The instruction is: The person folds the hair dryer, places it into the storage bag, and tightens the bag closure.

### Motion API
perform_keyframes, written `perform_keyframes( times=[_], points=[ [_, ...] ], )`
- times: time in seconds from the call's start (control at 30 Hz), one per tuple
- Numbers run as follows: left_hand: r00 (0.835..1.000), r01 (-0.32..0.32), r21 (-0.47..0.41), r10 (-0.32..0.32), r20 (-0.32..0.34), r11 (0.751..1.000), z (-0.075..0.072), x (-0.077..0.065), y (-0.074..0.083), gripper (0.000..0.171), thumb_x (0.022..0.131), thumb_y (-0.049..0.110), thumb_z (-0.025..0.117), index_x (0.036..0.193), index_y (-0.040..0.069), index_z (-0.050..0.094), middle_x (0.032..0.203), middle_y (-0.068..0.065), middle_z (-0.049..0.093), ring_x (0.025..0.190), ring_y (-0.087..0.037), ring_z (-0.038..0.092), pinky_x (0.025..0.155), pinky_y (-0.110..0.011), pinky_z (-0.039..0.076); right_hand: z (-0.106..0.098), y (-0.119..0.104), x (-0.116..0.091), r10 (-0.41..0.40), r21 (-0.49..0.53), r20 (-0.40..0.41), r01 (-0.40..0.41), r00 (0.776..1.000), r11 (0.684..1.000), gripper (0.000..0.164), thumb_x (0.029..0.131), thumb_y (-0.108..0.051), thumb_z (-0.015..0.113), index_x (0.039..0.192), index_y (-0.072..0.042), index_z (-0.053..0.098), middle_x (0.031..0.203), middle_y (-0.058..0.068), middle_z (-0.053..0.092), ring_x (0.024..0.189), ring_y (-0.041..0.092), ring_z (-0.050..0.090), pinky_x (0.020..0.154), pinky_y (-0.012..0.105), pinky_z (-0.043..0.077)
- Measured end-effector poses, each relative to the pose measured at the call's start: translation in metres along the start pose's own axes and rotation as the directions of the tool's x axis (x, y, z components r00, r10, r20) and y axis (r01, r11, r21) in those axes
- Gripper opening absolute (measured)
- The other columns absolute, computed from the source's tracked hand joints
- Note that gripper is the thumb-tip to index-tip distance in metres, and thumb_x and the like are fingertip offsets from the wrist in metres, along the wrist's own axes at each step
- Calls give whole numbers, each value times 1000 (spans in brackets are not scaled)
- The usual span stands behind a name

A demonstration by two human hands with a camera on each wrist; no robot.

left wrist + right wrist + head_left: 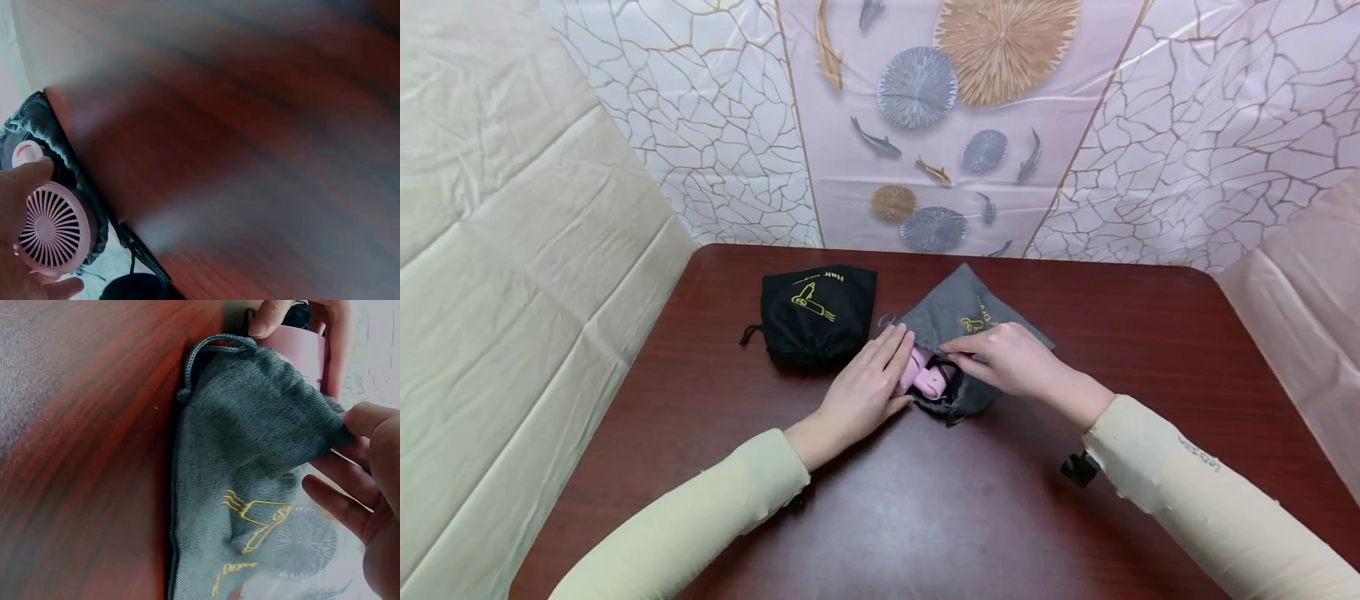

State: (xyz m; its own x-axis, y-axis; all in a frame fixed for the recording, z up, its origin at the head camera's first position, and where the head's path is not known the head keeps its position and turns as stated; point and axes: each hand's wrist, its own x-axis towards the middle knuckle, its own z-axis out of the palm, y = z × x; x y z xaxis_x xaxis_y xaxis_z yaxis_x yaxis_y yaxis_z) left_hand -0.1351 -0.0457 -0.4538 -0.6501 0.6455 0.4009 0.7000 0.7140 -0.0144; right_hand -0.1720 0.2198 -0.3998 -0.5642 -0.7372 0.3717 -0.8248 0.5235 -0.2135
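Observation:
A pink hair dryer lies partly inside the mouth of a grey drawstring bag. My left hand grips the dryer from the left, its thumb near the folded handle. In the left wrist view the dryer's round slotted grille faces out between thumb and fingers. My right hand pinches the bag's rim between thumb and forefinger; the right wrist view shows the other fingers free of the cloth. Dark cord shows beside the handle. The bag hides the rest of the dryer.
To the left of the grey bag sits a full-looking black drawstring bag with a yellow dryer print. Both bags lie on a dark red-brown table. Patterned sheeting hangs behind the table's far edge.

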Motion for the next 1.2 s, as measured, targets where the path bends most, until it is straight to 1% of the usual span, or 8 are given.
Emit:
perform_keyframes(
  times=[0.2,0.3,0.43,0.53,0.67,0.87,1.03,1.2],
  points=[
    [997,78,-9,-78,-2,997,-4,-8,-2,98,88,43,89,156,-10,43,158,-29,49,148,-39,49,121,-40,42,7,2,3,42,64,2,-42,999,997,21,95,-6,76,114,-8,83,101,6,82,72,12,74,66,41,61],
    [993,119,-38,-120,-11,992,-6,-14,0,96,89,44,88,154,-12,45,154,-31,53,144,-39,54,117,-42,47,9,2,4,68,84,8,-69,998,994,21,96,-7,76,116,-9,83,104,6,82,65,7,65,63,36,58],
    [979,201,-86,-202,-5,976,-7,-17,6,90,90,42,87,151,-11,49,148,-31,58,134,-39,63,105,-45,57,9,2,5,92,106,11,-92,996,990,22,97,-6,75,117,-8,83,105,7,82,59,3,54,59,31,51],
    [968,252,-92,-253,4,963,-7,-17,10,88,90,42,88,150,-10,51,145,-29,61,128,-37,67,97,-46,61,10,1,5,97,120,7,-97,995,988,23,97,-5,75,118,-7,82,105,8,82,60,3,54,59,30,49],
    [961,276,-64,-277,5,959,-5,-15,10,84,91,41,86,147,-11,53,142,-29,64,125,-36,69,93,-46,63,12,1,6,99,124,-1,-98,995,988,23,97,-5,75,118,-7,82,105,8,82,64,6,59,61,32,52],
    [966,254,-67,-256,-36,965,-3,-11,7,77,90,34,87,144,-11,56,137,-28,67,124,-35,70,97,-44,61,12,2,7,108,116,-16,-105,994,988,23,97,-7,76,119,-8,82,108,9,82,67,9,64,65,37,56],
    [976,174,-73,-182,-123,982,-4,-8,6,73,88,28,89,143,-8,58,136,-25,68,126,-34,68,100,-43,60,8,2,8,113,126,-56,-105,992,986,24,96,-5,76,119,-6,82,109,10,81,72,13,70,67,40,58],
    [976,101,-39,-107,-191,994,-2,-3,8,72,86,27,89,141,-9,60,137,-24,67,129,-35,67,104,-40,58,5,1,11,112,134,-71,-102,991,986,25,96,-4,75,120,-6,82,110,11,81,71,12,68,65,37,56]
  ],
)
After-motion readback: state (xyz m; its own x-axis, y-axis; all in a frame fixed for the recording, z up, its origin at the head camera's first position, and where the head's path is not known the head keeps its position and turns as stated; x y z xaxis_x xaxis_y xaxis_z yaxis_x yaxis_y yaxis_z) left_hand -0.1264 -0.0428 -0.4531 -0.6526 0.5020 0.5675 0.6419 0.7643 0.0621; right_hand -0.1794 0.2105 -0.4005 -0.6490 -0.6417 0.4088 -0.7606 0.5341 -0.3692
